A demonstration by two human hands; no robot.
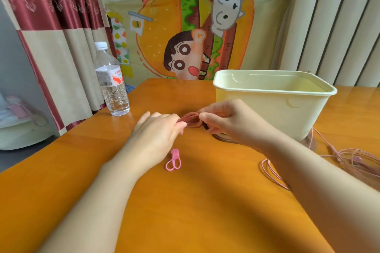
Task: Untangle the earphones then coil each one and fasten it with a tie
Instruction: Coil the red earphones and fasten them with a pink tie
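Earphone coil point(189, 119) | long axis left–right | left hand point(158, 129), right hand point(224, 123) pinch its ends

Both hands point(207, 123) pinch a dark red earphone coil point(190, 120); pink tie point(174, 160) nearby.

Glossy wooden table point(185, 201), matt plastic tub point(273, 109), clear plastic bottle point(112, 84), satiny curtain point(51, 16)

Tie point(174, 160) before hands; bin point(273, 96) right, bottle point(112, 80) left
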